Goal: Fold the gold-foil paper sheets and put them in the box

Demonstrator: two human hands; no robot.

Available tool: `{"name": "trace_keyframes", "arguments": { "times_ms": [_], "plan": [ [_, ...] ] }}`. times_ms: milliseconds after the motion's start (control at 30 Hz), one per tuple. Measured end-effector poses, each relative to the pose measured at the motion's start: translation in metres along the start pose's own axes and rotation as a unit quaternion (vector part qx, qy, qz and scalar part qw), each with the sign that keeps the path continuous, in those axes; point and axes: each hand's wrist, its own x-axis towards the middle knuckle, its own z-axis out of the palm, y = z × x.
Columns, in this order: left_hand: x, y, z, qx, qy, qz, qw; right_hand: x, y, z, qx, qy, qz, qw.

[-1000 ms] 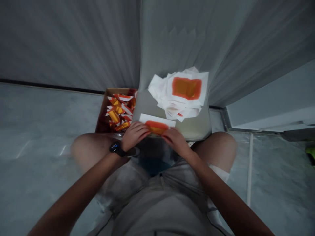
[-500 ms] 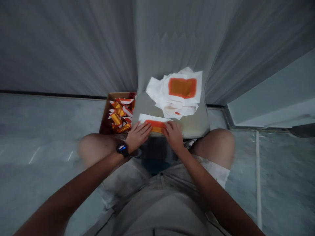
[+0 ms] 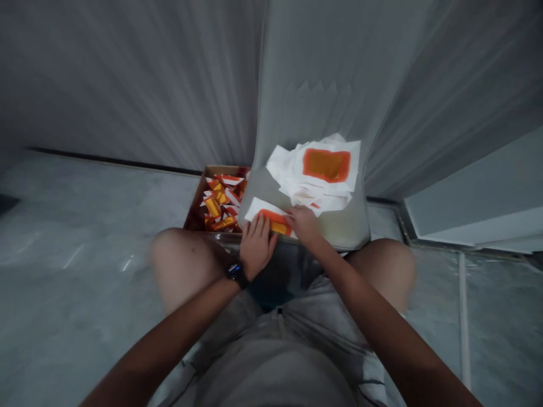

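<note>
My left grip (image 3: 257,247) lies spread on the white sheet (image 3: 258,208), nearer its middle. The sheet's long axis slants down rightward. My right grip (image 3: 302,222) has its fingers together at the sheet's right end; any pinch cannot be confirmed.

Top paper sheet (image 3: 326,165): white, with an amber panel inside a red-orange border. Smaller sheet (image 3: 271,216): same white, orange band over an amber strip. Brown cardboard box (image 3: 195,217) holds packets (image 3: 213,207) of shiny gold, with red-and-white edges. Pale grey-green cloth (image 3: 305,68): faint lengthwise streaks, zigzag crease line.
</note>
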Motion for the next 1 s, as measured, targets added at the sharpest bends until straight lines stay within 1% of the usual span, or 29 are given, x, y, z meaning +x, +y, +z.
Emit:
{"name": "trace_keyframes", "arguments": {
  "times_ms": [67,133,200,233,267,333,467,500,567,633,700,800,900,1000],
  "plan": [
    [0.005,0.002,0.002,0.002,-0.021,-0.011,1.0,-0.006,-0.002,-0.008,0.005,-0.031,0.026,0.999],
    [0.014,0.0,0.003,0.0,-0.052,-0.005,0.999,-0.011,-0.004,-0.014,-0.008,-0.049,0.064,0.997],
    [0.026,-0.004,0.005,-0.008,-0.08,0.013,0.997,-0.014,-0.007,-0.015,-0.028,-0.049,0.097,0.994],
    [0.032,-0.006,0.006,-0.013,-0.088,0.022,0.996,-0.015,-0.008,-0.014,-0.036,-0.038,0.107,0.993],
    [0.038,-0.007,0.007,-0.019,-0.091,0.026,0.995,-0.016,-0.008,-0.01,-0.043,-0.02,0.11,0.993],
    [0.047,-0.008,0.011,-0.03,-0.079,0.018,0.996,-0.016,-0.008,0.0,-0.057,0.039,0.098,0.993],
    [0.054,-0.005,0.019,-0.055,-0.03,-0.015,0.998,-0.018,-0.002,0.023,-0.077,0.168,0.058,0.981],
    [0.054,-0.005,0.021,-0.061,-0.018,-0.019,0.998,-0.018,0.0,0.027,-0.076,0.19,0.053,0.977],
    [0.052,-0.004,0.024,-0.066,0.0,-0.026,0.997,-0.018,0.004,0.032,-0.063,0.214,0.047,0.974],
    [0.05,-0.003,0.026,-0.064,0.012,-0.039,0.997,-0.016,0.008,0.033,-0.044,0.216,0.041,0.975],
    [0.048,-0.003,0.028,-0.058,0.019,-0.065,0.996,-0.014,0.009,0.031,-0.02,0.211,0.032,0.977],
    [0.047,-0.003,0.027,-0.065,0.021,-0.097,0.993,-0.011,0.006,0.027,0.064,0.2,0.028,0.977],
    [0.045,-0.007,0.024,-0.098,0.03,-0.101,0.99,-0.011,0.001,0.023,0.169,0.159,0.033,0.972],
    [0.045,-0.013,0.021,-0.138,0.032,-0.09,0.986,-0.013,-0.007,0.014,0.175,0.13,0.047,0.975]
  ]
}}
